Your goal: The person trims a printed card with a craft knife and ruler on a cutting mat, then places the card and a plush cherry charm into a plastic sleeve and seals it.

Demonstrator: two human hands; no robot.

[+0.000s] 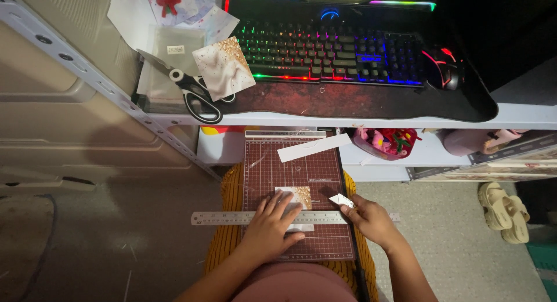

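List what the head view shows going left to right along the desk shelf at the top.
Clear plastic sleeve → scissors → gold-glitter marbled card → backlit keyboard → glowing mouse.

From my remote view, the mat's upper half is passable apart from a white strip. Lower down, the ruler bars the way, and the shelf edge overhangs beyond.

floor: dusty grey concrete | white desk with shelf below | light: dim
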